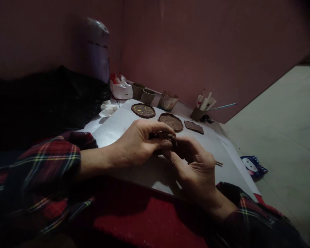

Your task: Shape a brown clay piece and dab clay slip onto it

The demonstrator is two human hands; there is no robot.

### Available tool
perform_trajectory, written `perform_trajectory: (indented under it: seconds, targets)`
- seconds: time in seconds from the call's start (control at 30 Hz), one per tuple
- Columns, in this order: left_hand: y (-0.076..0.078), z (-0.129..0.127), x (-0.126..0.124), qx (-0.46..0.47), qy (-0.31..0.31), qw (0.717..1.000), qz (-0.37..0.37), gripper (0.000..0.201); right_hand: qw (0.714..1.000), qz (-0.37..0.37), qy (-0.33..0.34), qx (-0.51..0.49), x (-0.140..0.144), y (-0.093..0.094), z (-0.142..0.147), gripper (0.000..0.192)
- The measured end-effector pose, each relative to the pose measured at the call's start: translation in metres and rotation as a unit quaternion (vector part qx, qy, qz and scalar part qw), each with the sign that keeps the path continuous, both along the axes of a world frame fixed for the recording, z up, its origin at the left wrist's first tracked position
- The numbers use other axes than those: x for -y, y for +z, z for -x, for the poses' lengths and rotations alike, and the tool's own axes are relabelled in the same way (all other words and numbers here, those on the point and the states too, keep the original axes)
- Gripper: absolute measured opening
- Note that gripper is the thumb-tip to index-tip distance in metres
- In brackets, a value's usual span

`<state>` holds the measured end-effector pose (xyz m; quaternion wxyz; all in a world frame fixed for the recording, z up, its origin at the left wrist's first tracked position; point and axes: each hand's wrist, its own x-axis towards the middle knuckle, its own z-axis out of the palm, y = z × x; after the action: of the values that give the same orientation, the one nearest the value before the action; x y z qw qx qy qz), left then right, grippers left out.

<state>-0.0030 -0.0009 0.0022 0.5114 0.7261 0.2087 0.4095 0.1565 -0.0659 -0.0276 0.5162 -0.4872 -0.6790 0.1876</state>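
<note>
Pinching a clay lump between my left hand and right hand, both grasping it just before the patterned disc for shaping.

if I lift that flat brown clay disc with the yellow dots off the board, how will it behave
The thin brown clay disc with yellow dots would probably sag or crack if lifted by one edge, being so thin. Lying flat on the white board, it shouldn't roll. It may stick slightly if damp.

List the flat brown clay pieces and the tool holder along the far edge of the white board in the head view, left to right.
Round brown clay disc with yellow dots → plain round brown clay disc with a raised rim → small flat irregular brown clay slab → brown holder with white sticks and brushes.
</note>
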Motion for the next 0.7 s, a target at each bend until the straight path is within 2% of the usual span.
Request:
perform_trajectory:
  seconds: [0.3,0.53,0.63,0.7]
  targets:
    - [-0.0041,-0.0001,-0.0024,-0.007,0.003,1.000,-0.015,0.020,0.999,-0.003,0.033,-0.035,-0.0017,0.0007,0.0016,0.017]
    - [-0.0053,-0.0018,-0.0044,0.008,-0.008,1.000,0.011,0.025,0.997,0.023,0.039,-0.060,-0.0057,-0.0005,0.0013,0.017]
    - [-0.0068,-0.0014,-0.0043,0.002,-0.008,1.000,-0.002,0.036,0.999,0.025,0.009,-0.043,-0.0061,-0.0013,-0.0006,0.021]
    - [-0.0083,-0.0006,-0.0044,-0.020,-0.007,0.999,-0.036,0.049,0.999,0.024,-0.004,-0.034,-0.0067,-0.0015,-0.0016,0.022]
